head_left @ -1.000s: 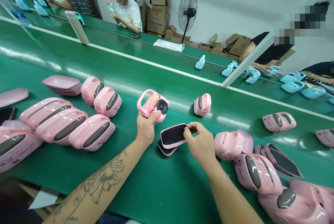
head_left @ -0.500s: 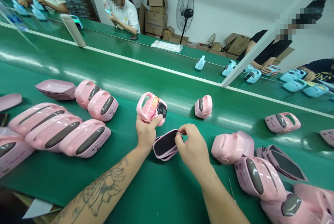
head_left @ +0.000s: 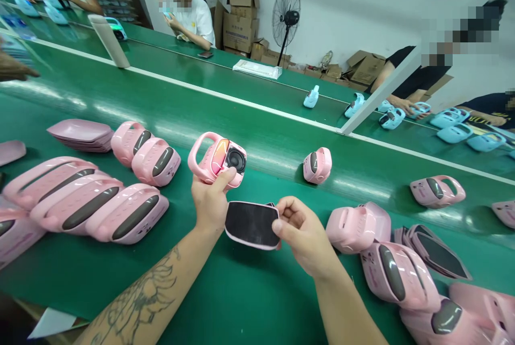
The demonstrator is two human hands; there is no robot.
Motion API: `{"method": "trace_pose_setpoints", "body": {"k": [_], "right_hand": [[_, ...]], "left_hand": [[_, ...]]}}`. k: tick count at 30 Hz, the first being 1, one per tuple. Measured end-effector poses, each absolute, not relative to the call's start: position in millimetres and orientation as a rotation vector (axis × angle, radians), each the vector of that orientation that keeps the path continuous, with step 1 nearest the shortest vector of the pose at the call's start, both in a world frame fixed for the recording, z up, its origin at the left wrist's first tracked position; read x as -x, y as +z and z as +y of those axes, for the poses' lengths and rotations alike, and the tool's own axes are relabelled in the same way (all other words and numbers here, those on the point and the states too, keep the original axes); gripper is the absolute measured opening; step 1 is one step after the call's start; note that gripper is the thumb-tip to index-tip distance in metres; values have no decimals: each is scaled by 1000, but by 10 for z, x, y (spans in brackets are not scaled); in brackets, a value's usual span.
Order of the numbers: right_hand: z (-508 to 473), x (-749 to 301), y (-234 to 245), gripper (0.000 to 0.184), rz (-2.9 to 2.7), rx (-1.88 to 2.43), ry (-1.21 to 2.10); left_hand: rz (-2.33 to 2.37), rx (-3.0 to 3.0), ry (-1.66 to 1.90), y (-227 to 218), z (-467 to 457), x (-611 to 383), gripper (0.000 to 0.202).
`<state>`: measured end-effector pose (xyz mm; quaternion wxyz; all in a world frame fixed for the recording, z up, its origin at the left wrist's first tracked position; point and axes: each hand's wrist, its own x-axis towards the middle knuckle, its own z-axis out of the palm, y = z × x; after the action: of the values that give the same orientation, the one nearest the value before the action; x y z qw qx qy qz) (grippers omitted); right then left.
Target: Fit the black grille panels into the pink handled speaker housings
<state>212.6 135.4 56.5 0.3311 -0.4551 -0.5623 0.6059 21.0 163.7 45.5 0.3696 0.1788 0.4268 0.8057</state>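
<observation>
My left hand (head_left: 209, 203) is closed round a pink speaker housing (head_left: 215, 158) with a handle, held above the green belt (head_left: 241, 291); its round black driver faces me. My right hand (head_left: 300, 229) pinches the right edge of a pink cover panel (head_left: 251, 224) with a dark mesh face, lifted off the belt just below the housing and tilted towards me. The panel sits between my two hands, almost touching the left wrist.
Finished pink speakers (head_left: 120, 216) lie in rows at left, more (head_left: 396, 275) at right with a stack of cover panels (head_left: 436, 248). One pink unit (head_left: 317, 165) stands beyond my hands. Other people handle blue units (head_left: 454, 133) across a white divider rail (head_left: 378, 95).
My right hand has lifted one cover panel off the small stack on the belt and turned its mesh face up. My left hand has raised the housing slightly and shifted it left.
</observation>
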Motion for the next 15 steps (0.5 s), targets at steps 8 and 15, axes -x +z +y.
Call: {"method": "trace_pose_setpoints", "body": {"k": [8, 15], "right_hand": [[984, -1991, 435, 70, -969, 473, 2205], [885, -2184, 565, 80, -821, 640, 1916]], "left_hand": [[1172, -645, 1891, 597, 1354, -311, 57], [1264, -916, 1631, 585, 909, -104, 77]]}}
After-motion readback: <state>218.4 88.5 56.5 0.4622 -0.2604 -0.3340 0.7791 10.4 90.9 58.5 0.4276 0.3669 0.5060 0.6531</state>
